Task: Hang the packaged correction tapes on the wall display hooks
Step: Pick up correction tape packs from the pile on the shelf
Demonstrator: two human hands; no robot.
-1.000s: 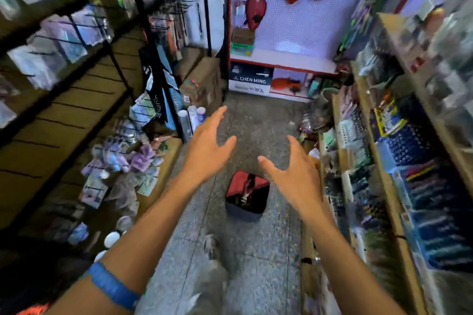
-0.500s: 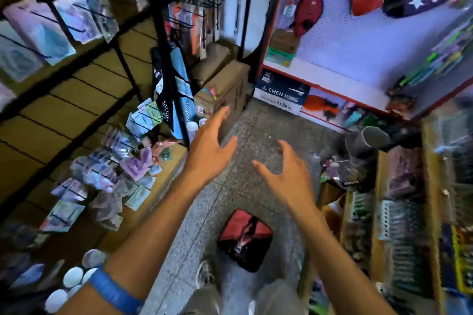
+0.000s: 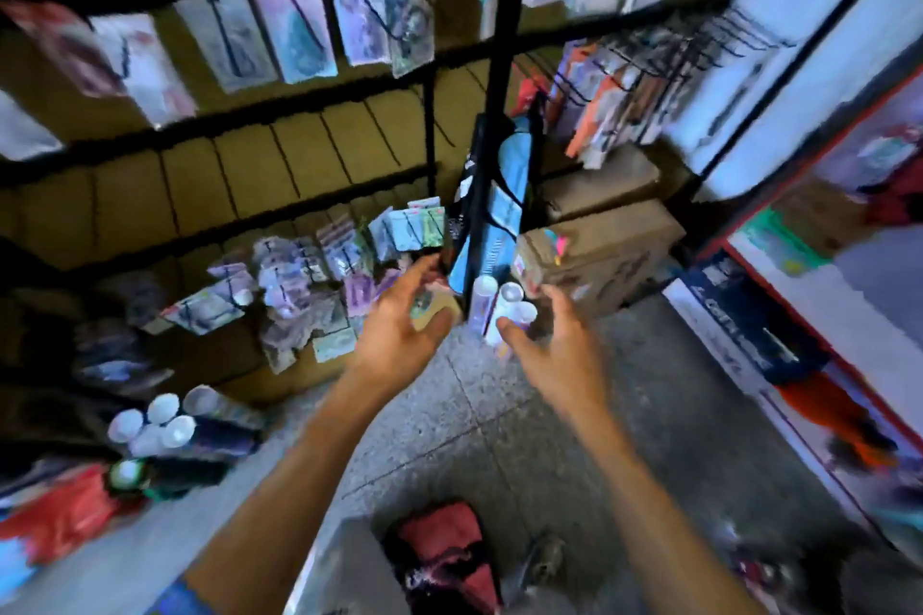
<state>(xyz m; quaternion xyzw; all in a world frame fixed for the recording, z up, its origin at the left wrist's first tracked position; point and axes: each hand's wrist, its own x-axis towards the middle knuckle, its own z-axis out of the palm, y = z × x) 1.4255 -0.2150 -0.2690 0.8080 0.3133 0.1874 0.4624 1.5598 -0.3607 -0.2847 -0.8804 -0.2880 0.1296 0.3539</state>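
Both hands are raised in front of the person, low before the black upright post of the wall display. The left hand is slack, fingers loosely spread and gripping nothing; its fingertips reach toward the heap of small packages just left of the post's foot. The right hand is likewise released, fingers relaxed and apart, holding nothing, just right of the post's foot.

The packaged correction tapes lie in a loose pile on the low ledge left of the post, some hung on the lowest hooks; motion blur prevents me from telling which packs are hooked and which merely rest there. Further packs hang in a row on the wall display hooks, high and left of the post. Bare black hooks project to the right of the post, above orange-backed packs.

A blue folded item leans against the post. White-capped tubes stand at the post's foot, between the two hands as seen from here. Two cardboard boxes sit just right of the post. More white-capped tubes lie well left of the post at floor level. A red and black bag sits on the speckled floor, well below the post, between the forearms.
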